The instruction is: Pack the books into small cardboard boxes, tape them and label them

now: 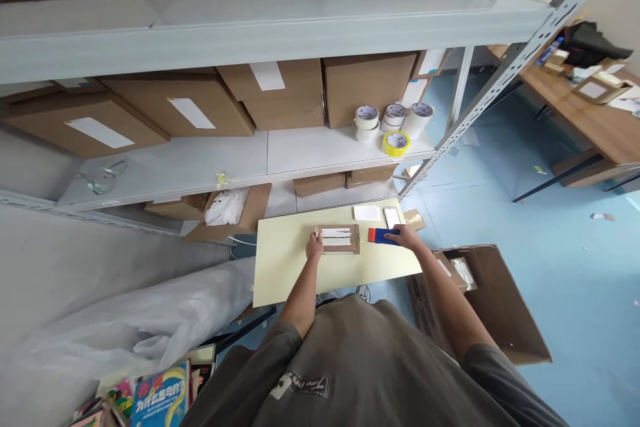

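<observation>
A small, flat cardboard package [340, 248] with white label strips lies on the cream table [285, 270]. At its left end is my left hand [315, 247], closed on the edge with the fingers over the top. My right hand [406, 237] is wrapped round a flat blue object with an orange-red end [381, 235], whose exact kind I cannot make out. Its orange end points at the package's right side, a small gap apart. Beyond it on the table lie a white paper slip [367, 213] and a small white-topped item [392, 217].
Grey shelving [280, 150] with cardboard boxes stands in front, holding white tape rolls [367, 118] and a yellow one [396, 143]. An open carton [505, 307] stands at right. Plastic wrap [165, 313] and books [160, 397] are at left; a wooden desk [575, 113] is behind right.
</observation>
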`<state>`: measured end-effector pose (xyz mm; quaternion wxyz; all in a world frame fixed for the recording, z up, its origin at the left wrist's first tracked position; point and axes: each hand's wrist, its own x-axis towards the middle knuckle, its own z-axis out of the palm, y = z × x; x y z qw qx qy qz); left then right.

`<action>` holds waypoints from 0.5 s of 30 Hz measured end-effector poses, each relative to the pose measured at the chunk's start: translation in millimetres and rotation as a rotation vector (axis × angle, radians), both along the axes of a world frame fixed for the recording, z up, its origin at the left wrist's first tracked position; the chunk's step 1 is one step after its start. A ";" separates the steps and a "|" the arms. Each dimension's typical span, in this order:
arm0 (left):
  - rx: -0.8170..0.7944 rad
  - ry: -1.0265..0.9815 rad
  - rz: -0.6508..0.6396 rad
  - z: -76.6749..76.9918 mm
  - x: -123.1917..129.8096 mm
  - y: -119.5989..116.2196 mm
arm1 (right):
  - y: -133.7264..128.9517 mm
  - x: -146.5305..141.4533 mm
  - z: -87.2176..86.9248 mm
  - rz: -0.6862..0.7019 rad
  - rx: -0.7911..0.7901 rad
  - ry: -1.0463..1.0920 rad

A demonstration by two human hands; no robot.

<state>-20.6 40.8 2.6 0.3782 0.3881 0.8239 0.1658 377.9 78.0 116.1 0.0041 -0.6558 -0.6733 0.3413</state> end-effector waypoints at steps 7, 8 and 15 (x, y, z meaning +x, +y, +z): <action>0.015 -0.138 0.014 -5.2 -67.1 -1.6 | -8.1 -103.7 23.6 -0.030 0.014 0.068; 0.013 -0.145 0.025 -5.8 -77.8 -2.5 | -9.5 -122.1 26.7 -0.019 0.026 0.078; 0.108 -0.145 0.119 12.5 -148.3 -15.6 | -14.7 -254.0 42.0 0.136 0.061 0.021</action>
